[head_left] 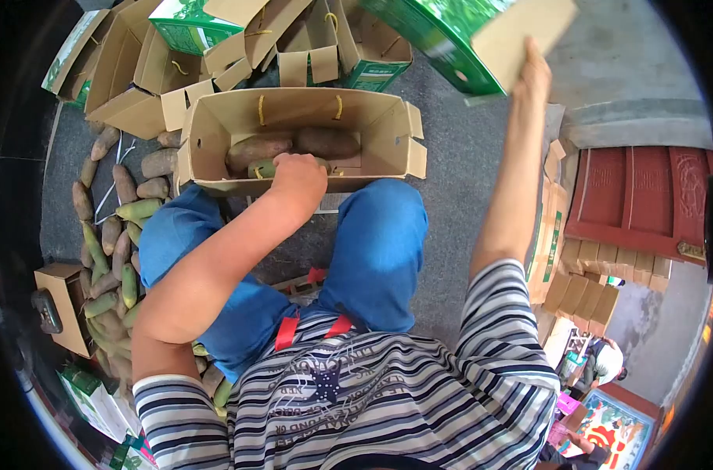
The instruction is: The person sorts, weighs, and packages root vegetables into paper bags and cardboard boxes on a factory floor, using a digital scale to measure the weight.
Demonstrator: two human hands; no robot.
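Note:
Before my knees stands an open cardboard box (206, 129) with yellow cord handles. Two large brownish-red root vegetables (327, 142) lie inside it. A green radish (261, 169) rests at the box's near side, and my left hand (299, 174) is closed over its middle; the fingertips are partly hidden. At the upper right, my right hand (533, 74) grips a raised green printed carton (442, 43) by its bare cardboard end. This carton is tilted and slightly blurred, held off the ground.
Several open cartons (125, 70) crowd the far left. A pile of brown and green radishes (110, 258) spreads along my left on the dark mat (458, 235). Stacked cardboard boxes (583, 301) and a red wooden panel (630, 200) are at right. Other people (607, 362) appear lower right.

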